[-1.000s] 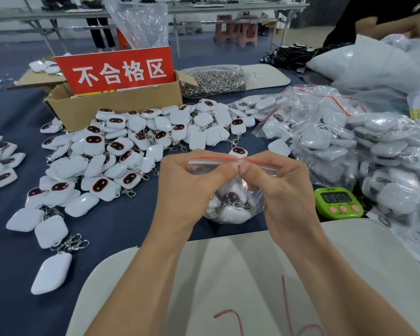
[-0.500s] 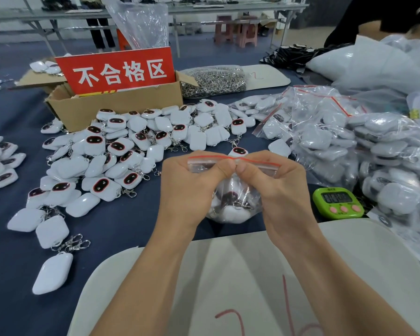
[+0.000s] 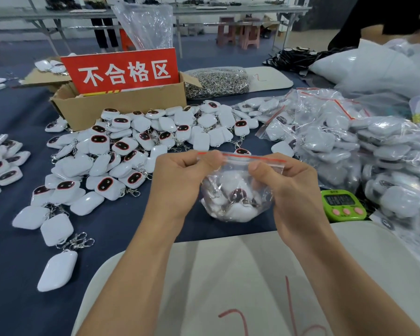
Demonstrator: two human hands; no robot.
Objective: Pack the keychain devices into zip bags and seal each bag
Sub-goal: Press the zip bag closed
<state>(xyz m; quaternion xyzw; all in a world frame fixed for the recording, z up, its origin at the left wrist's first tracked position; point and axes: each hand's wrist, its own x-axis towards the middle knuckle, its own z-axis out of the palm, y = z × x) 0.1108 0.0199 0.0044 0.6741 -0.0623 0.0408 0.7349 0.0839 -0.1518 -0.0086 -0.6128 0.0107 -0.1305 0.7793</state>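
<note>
Pinching the red-striped top of a small clear plastic zip bag [image 3: 235, 177] with both hands, thumb against curled fingers: with the left hand [image 3: 180, 183] at the strip's left end and with the right hand [image 3: 291, 187] towards its right end, thumbs apart. Holding the bag in the air over the near middle of the dark blue tabletop [image 3: 15, 263], just beyond the far edge of a white board [image 3: 228, 275] marked in red and lying at the tabletop's near edge. Carrying several white rounded keychain devices [image 3: 230, 210] with metal clasps in the bag's bulging bottom. Not showing clearly whether the seal is pressed closed. Facing a loose heap [image 3: 121, 151] of the same white devices spread over the tabletop's left half, touching the front of an open brown cardboard box [image 3: 121, 105] bearing a red sign [image 3: 121, 70] with white characters. Working beside a mound of filled clear bags [image 3: 349, 141] along the right edge, with a green digital timer [image 3: 342, 204] just beside it, near the board's far right corner.
</note>
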